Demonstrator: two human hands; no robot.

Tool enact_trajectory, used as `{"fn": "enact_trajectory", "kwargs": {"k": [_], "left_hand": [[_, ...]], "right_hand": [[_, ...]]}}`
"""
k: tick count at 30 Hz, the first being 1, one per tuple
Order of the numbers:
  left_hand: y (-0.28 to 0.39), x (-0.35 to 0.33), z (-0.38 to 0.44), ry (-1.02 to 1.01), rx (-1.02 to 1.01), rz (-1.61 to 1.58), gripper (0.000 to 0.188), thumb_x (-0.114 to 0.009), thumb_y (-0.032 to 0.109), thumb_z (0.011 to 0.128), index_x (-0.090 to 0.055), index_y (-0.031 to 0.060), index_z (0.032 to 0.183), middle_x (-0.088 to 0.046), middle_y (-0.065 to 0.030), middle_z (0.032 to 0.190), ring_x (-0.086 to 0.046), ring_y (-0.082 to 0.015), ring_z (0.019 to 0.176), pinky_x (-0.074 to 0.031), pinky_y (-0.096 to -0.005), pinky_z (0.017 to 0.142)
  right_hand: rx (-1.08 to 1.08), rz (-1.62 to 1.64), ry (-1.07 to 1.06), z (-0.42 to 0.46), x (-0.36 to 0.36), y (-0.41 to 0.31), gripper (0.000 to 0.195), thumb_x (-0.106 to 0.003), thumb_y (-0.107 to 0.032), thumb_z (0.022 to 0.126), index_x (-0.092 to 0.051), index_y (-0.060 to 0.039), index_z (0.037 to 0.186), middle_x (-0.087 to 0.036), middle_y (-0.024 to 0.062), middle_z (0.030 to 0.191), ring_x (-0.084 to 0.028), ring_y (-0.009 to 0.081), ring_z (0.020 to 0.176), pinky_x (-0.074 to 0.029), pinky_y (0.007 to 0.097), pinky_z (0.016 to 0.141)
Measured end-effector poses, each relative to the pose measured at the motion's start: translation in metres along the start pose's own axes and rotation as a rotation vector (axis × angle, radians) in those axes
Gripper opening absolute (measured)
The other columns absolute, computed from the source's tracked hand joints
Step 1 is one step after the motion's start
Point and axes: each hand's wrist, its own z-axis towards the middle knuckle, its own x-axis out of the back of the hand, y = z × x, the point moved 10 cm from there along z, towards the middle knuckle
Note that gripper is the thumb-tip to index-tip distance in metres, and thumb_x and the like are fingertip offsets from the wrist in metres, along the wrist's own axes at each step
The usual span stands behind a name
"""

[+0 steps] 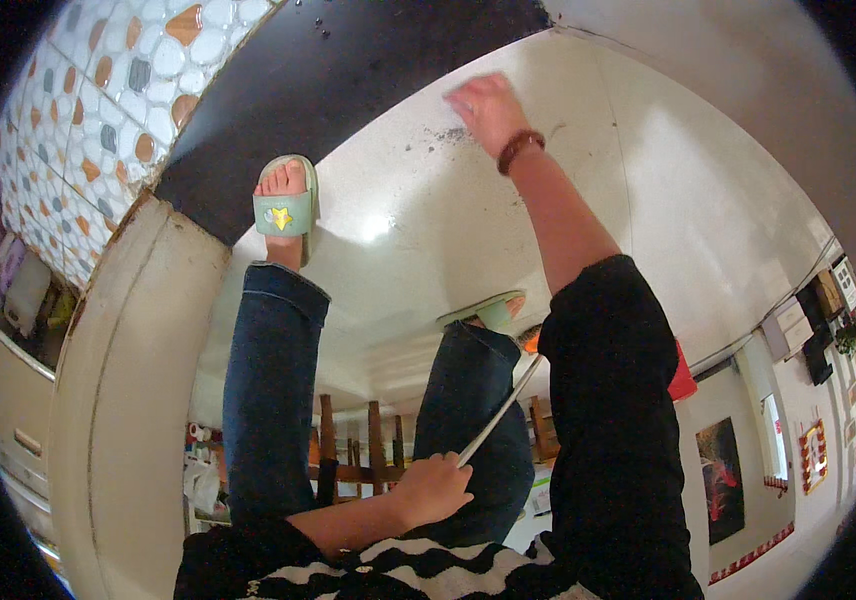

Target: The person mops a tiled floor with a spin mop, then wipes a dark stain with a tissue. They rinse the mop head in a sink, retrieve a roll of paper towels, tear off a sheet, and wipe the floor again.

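Note:
My left hand (432, 487) is closed around a long pale handle (501, 416), low in the picture in front of my lap. The handle runs up and away past my right knee towards an orange part (531, 341), mostly hidden behind my right sleeve; it looks like a broom. My right hand (489, 112), with a dark red bracelet at the wrist, is stretched out over the light floor. It is blurred, and whether its fingers hold anything is unclear. Close beside it, dark crumbs of dirt (447, 136) lie scattered on the floor (428, 247).
A black threshold strip (285, 105) borders pebble-patterned tiles (120, 82) at upper left. A door-frame edge (135, 360) stands at my left. My feet wear green slippers (282, 217). Wooden chair legs (375, 442) are behind me. A red object (683, 375) shows beyond my right sleeve.

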Motion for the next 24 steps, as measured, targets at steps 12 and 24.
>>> {"fn": "enact_trajectory", "kwargs": {"k": [12, 24], "left_hand": [[-0.003, 0.003, -0.002, 0.034, 0.019, -0.032, 0.042, -0.063, 0.033, 0.087, -0.057, 0.0008, 0.113, -0.055, -0.0206, 0.102, -0.059, -0.0369, 0.093, -0.055, -0.0465, 0.071], [-0.004, 0.0, 0.002, 0.054, 0.034, 0.017, 0.042, -0.064, 0.033, 0.087, -0.058, 0.0029, 0.116, -0.055, -0.0182, 0.098, -0.059, -0.0334, 0.091, -0.055, -0.0434, 0.067]], "right_hand": [[0.341, -0.113, -0.217, -0.032, -0.095, -0.069, 0.017, -0.056, -0.013, 0.083, -0.068, -0.0168, 0.095, -0.064, 0.0024, 0.1, -0.055, 0.0236, 0.105, -0.042, 0.0383, 0.093], [0.186, -0.132, 0.146, -0.001, 0.013, 0.01, 0.017, -0.056, -0.017, 0.083, -0.07, -0.0123, 0.093, -0.065, 0.0095, 0.1, -0.056, 0.0305, 0.102, -0.045, 0.0409, 0.092]]}}
